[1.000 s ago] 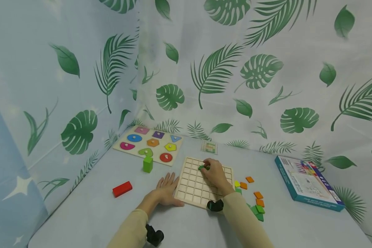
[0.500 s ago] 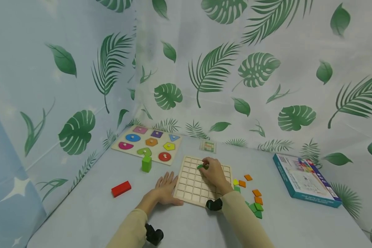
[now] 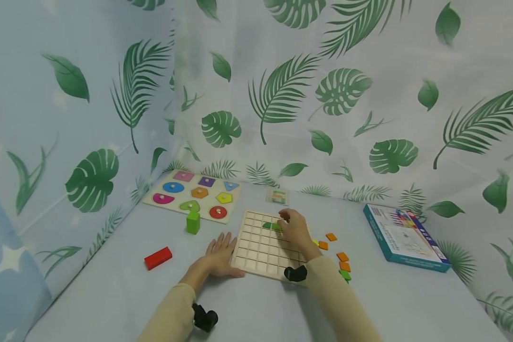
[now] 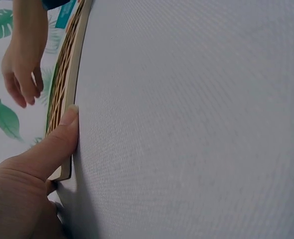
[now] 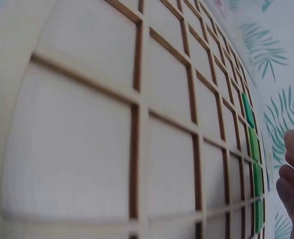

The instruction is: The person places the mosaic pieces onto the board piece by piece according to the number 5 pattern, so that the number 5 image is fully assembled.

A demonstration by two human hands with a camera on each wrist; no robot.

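Observation:
The wooden grid board [image 3: 258,251] lies flat on the table. A row of green pieces [image 3: 270,226] sits in cells near its far edge; the right wrist view shows the green pieces [image 5: 255,144] side by side. My left hand [image 3: 218,258] rests at the board's left side, fingers spread, and in the left wrist view its thumb [image 4: 50,147] touches the board's edge. Over the board's far right part is my right hand [image 3: 296,231], fingers loosely bent beside the green row. In the left wrist view that right hand [image 4: 25,72] hangs above the board with nothing visible in its fingers.
Loose orange tiles [image 3: 342,257] and a green tile [image 3: 345,275] lie right of the board. A flat box [image 3: 406,237] is farther right. Left stand a green block [image 3: 193,223], a red block [image 3: 158,258] and a shape puzzle [image 3: 205,204]; a pattern card [image 3: 277,196] lies behind.
The head view has turned slightly right. My right hand has let go of the green piece and drawn slightly right of it, exposing more of the green row. My left hand stays at the board.

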